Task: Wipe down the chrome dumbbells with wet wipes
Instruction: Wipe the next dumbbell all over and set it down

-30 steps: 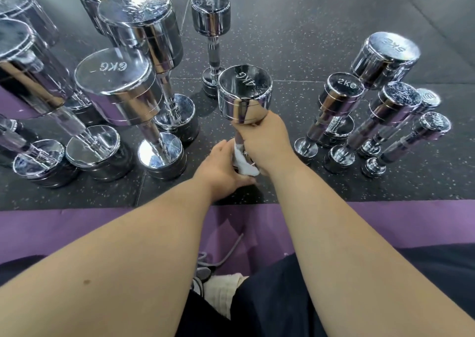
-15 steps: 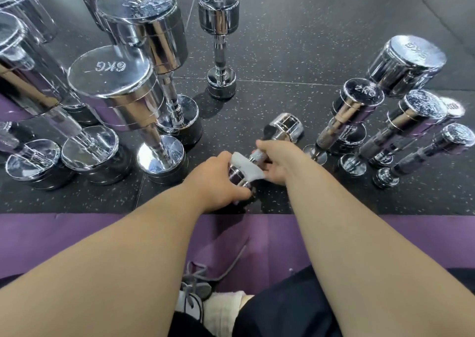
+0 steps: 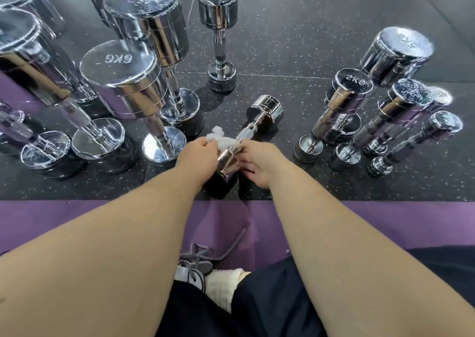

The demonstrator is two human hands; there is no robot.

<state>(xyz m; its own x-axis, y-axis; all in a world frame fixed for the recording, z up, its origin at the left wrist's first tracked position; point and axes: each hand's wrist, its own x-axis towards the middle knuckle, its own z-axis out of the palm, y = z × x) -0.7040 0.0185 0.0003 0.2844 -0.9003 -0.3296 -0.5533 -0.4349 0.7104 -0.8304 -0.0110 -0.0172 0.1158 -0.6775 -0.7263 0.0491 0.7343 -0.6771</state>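
Observation:
A small chrome dumbbell (image 3: 259, 117) lies tilted on the dark rubber floor (image 3: 295, 41), its far head pointing up-right and its near head between my hands. My left hand (image 3: 198, 156) pinches a crumpled white wet wipe (image 3: 222, 138) against the near head and the base of the handle. My right hand (image 3: 257, 164) curls round the right side of that near head. Most of the near head is hidden by my hands.
Several large chrome dumbbells stand upright at left, one marked 6KG (image 3: 120, 79). One dumbbell (image 3: 218, 36) stands behind centre. Several smaller ones stand at right, including a 2KG (image 3: 344, 100). A purple mat (image 3: 385, 221) runs under my forearms; my shoe (image 3: 192, 272) shows below.
The dumbbell went from upright in my right hand to lying tilted on the floor. My right hand slid from the handle to the near head, and the wipe moved up with my left hand.

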